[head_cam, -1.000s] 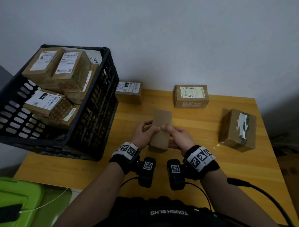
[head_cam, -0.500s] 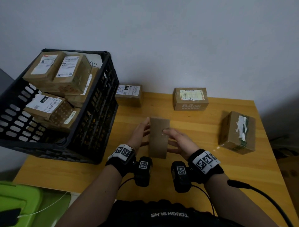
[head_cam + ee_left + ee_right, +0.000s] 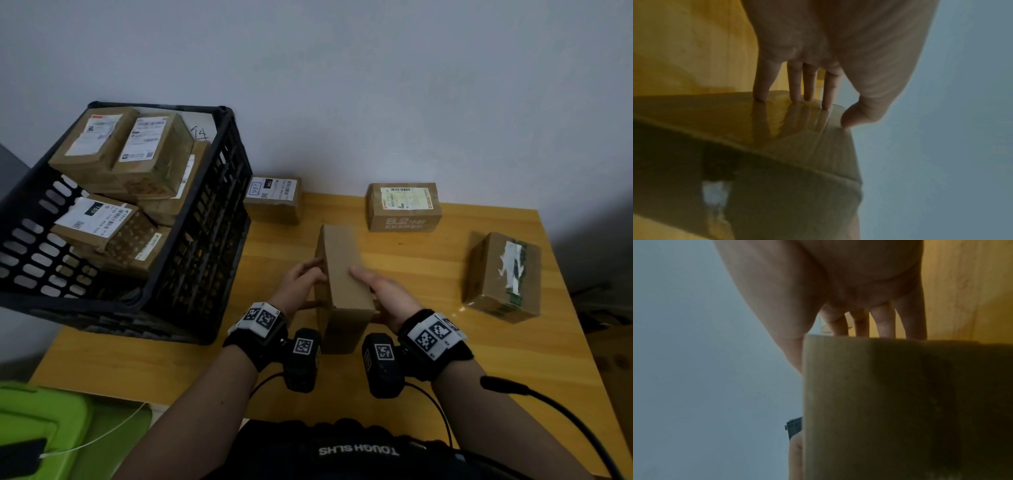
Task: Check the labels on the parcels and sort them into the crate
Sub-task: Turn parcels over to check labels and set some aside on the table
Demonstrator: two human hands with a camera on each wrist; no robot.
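I hold a plain brown parcel (image 3: 342, 274) above the middle of the wooden table (image 3: 513, 359), lengthwise away from me. My left hand (image 3: 303, 284) grips its left side; in the left wrist view the fingers (image 3: 761, 84) press a glossy taped face of the parcel (image 3: 777, 162), with the thumb at the edge. My right hand (image 3: 380, 291) grips the right side, thumb on top. In the right wrist view its fingers (image 3: 885, 324) reach behind the parcel (image 3: 900, 402). No label shows on the upper face. The black crate (image 3: 219, 222) stands at the left with several labelled parcels inside.
Three more parcels lie on the table: one labelled (image 3: 274, 202) beside the crate, one labelled (image 3: 404, 209) at the back, and one with torn tape (image 3: 503, 277) at the right. A green bin (image 3: 41, 421) sits off the table's near left corner. A grey wall is behind.
Both hands have turned the parcel and brought it up towards me; its near end face now shows. The other parcels have not moved.
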